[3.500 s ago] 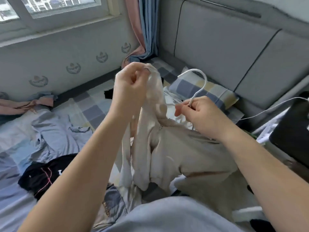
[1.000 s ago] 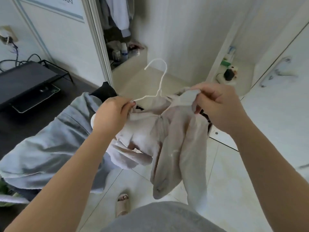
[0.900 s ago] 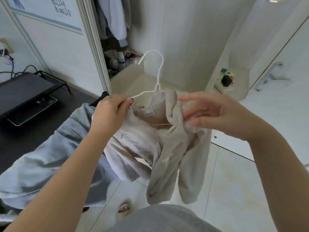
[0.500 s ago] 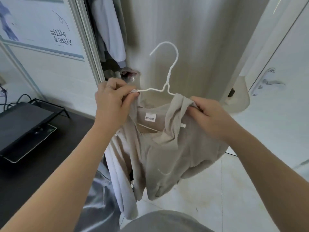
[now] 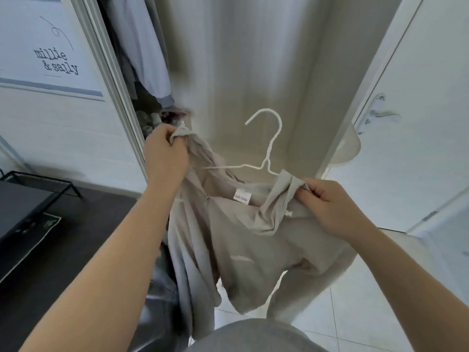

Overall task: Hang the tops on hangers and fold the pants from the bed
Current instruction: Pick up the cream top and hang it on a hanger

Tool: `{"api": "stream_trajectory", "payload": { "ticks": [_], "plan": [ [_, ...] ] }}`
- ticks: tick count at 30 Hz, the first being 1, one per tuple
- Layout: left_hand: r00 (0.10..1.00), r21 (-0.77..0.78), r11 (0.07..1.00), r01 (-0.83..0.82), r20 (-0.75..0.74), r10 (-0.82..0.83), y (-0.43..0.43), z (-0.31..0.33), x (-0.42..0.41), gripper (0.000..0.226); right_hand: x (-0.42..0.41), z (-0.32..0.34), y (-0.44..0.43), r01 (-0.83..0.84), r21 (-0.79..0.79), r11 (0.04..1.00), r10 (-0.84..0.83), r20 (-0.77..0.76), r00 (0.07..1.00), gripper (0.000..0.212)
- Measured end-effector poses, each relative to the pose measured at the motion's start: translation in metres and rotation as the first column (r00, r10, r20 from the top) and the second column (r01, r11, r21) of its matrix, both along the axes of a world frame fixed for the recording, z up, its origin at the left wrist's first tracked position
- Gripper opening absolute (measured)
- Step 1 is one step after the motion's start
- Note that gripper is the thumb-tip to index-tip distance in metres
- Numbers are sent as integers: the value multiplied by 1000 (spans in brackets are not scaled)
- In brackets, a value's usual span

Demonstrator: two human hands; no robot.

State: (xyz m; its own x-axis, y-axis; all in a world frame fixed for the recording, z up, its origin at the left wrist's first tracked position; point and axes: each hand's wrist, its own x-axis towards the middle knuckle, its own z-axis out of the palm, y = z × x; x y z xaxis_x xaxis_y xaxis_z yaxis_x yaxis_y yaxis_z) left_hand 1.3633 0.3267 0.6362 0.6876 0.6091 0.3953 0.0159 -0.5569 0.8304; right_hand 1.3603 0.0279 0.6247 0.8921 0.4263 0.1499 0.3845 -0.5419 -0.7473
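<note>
Left grip (image 5: pixel 165 153) is curled tight round a bunch of the beige top (image 5: pixel 253 237), up high by the shoulder part. Right grip (image 5: pixel 330 204) pinches the other side of the neck, with the fingers bent round the cloth. Both are closed on the top. I cannot tell if either one also has hold of the wire under the cloth.

Between them sits the white hanger (image 5: pixel 269 148). Its hook points up and touches nothing. Its right arm goes under the cloth just by the right grip. Most of its left arm is bare, and its end goes in under the cloth. The little label (image 5: pixel 241 196) shows inside the neck, and the rest of the top hangs down loose over the floor (image 5: pixel 380 313).

Half a moment ago the left grip was down at the end of the hanger. Now it has moved up and out, and it pulls the cloth with it. Before that the person was at the bed; now they stand at the open wardrobe (image 5: pixel 147 47), where other clothes hang.

That means this top is off the bed and nearly on. I think the left shoulder needs to go over the bare arm next, and then the hook can go in the wardrobe.
</note>
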Motion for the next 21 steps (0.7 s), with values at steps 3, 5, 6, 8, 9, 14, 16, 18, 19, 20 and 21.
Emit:
{"api": "stream_trajectory", "payload": {
  "ticks": [3, 5, 6, 8, 9, 14, 16, 18, 19, 20, 21],
  "plan": [
    [984, 48, 982, 180, -23, -179, -12, 17, 15, 18, -9, -14, 3, 72, 0, 997, -72, -36, 997, 35],
    [916, 103, 925, 366, -213, -339, -21, 19, 22, 20, -16, -16, 7, 118, 87, 989, -113, -54, 992, 34],
    [867, 134, 884, 447, -308, -392, -24, 18, 23, 19, -18, -17, 9, 134, 121, 984, -126, -68, 990, 35],
    [805, 128, 841, 526, -394, -444, -23, 14, 23, 13, -22, -18, 9, 164, 171, 972, -149, -95, 984, 36],
    [788, 79, 833, 547, -384, -481, -21, 12, 20, 7, -24, -18, 9, 179, 193, 965, -162, -97, 982, 37],
    [721, 167, 717, 677, -347, -600, -4, 4, 5, 42, -26, -10, 6, 202, 290, 935, -192, -63, 979, 42],
    [760, 348, 677, 648, -360, -542, 3, 2, 8, 36, -26, -5, 6, 180, 293, 939, -185, -9, 983, 46],
    [770, 443, 632, 636, -313, -556, 8, 2, 15, 22, -24, -1, 6, 170, 272, 947, -186, 34, 982, 49],
    [762, 446, 624, 642, -282, -583, 11, 3, 17, 18, -22, 1, 4, 172, 264, 949, -189, 37, 981, 47],
    [760, 437, 630, 642, -253, -599, 13, 4, 19, 15, -19, 2, 1, 178, 255, 951, -193, 33, 981, 40],
    [770, 429, 649, 628, -218, -600, 17, 5, 21, 14, -16, 2, -5, 192, 243, 951, -204, 27, 979, 31]
  ]
}}
